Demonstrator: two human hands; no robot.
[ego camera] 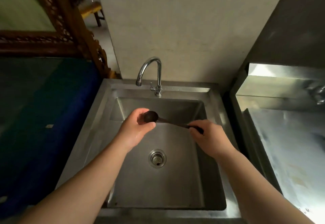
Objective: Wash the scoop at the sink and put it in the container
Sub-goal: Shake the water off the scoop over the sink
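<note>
A dark brown scoop (168, 119) with a round bowl and a long handle is held level over the steel sink (175, 179). My left hand (136, 127) cups the scoop's bowl, with fingers and thumb curled around it. My right hand (207, 134) grips the end of the handle. Both hands hang below and in front of the chrome tap (151, 71), whose spout points left. No water is seen running. No container shows in this view.
The sink drain strainer (157, 158) lies in the basin floor below my hands. A steel counter (290, 144) stands to the right. A dark blue surface (44, 118) and a carved wooden frame (70, 30) lie to the left. A plain wall rises behind the tap.
</note>
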